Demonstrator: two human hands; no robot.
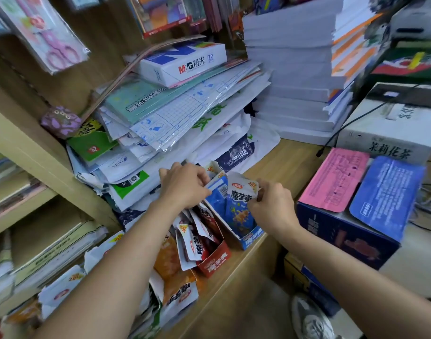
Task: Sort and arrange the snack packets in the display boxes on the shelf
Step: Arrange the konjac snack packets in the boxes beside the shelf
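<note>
Right hand (pixel 270 204) pinches the top right edge of a blue-and-white foil snack packet (pixel 241 192), which stands upright in the open blue cardboard display box (pixel 252 237). Left hand (pixel 185 184), fingers curled, pinches a second blue packet (pixel 216 190) just behind it. The box sits on my light wooden counter (pixel 290 162), touching a red cardboard display box (pixel 215 261) crammed with red-and-white packets. An orange display box (pixel 177 289) is nearer me. Behind them is a slumped pile of plastic-wrapped paper goods (pixel 172 113) topped by a white-blue paper ream (pixel 182 62). Tall white paper stack (pixel 290 69) at the back. Dark blue carton (pixel 344 231) to the right. Wooden shelf (pixel 26 148) on the left. Grey sneaker (pixel 312 319) on the floor.
</note>
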